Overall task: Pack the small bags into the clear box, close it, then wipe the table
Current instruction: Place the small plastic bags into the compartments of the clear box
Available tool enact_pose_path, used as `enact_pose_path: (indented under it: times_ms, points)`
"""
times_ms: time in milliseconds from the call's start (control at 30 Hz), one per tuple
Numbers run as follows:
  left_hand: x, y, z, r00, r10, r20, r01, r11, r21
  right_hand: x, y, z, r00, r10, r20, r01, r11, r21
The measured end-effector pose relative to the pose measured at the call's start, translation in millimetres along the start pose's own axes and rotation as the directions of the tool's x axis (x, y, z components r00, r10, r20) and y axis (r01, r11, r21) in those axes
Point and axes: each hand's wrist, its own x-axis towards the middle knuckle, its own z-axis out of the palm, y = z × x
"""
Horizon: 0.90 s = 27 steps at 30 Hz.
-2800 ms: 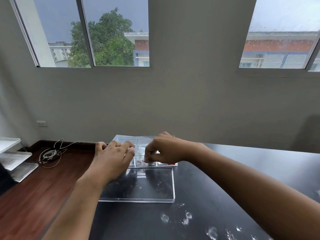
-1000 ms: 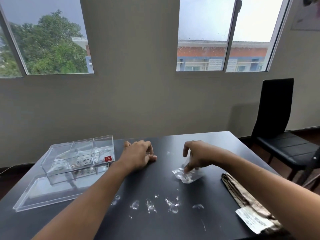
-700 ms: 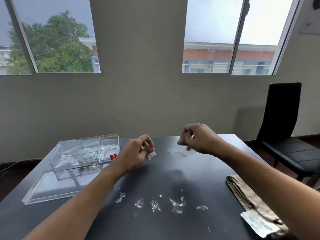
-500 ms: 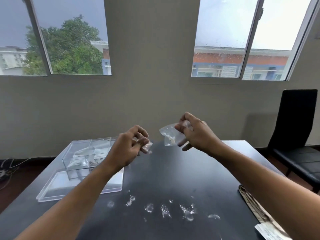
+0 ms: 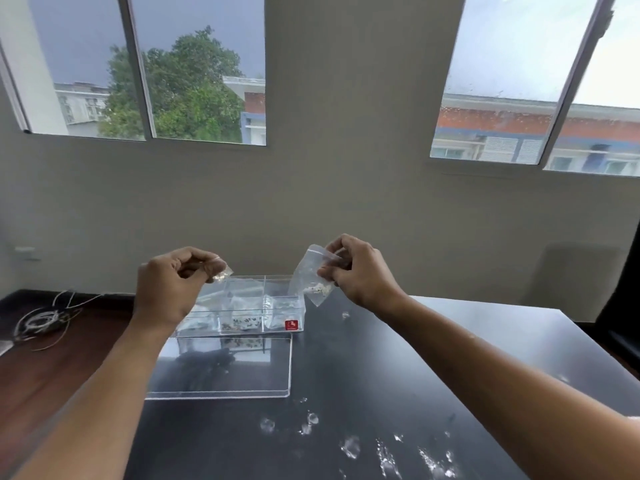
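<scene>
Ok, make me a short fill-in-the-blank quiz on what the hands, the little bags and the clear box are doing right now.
1. The right hand holds the larger small bag up above the ____ end of the clear box.
2. The lid lies flat on the table, so the box is ____.
3. The left hand pinches a tiny bag between its ____.
4. The sticker on the box's front is ____.

Missing words: right; open; fingertips; red
</scene>
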Motion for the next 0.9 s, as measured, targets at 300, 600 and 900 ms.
enact_pose_path:
  times_ms: [300,600,900]
  points:
    - [3.3,-26.4,-8.5,0.999,0.005,0.048,-0.019,0.955,0.295,25.1,-8.0,55.2,0.992,-0.092,0.085,0.087,0.994,0.064]
    - [1.5,-39.4,-4.7,0.966,-0.027,0.257,-0.088,0.901,0.424,39.2,12.6,81.9,0.974,-0.194,0.12,0.219,0.942,-0.254]
    - [1.4,-39.0,-6.4,0.974,-0.075,0.215,-0.012,0.925,0.38,50.2,20.9,74.7,0.952,-0.107,0.285,0.228,0.871,-0.435]
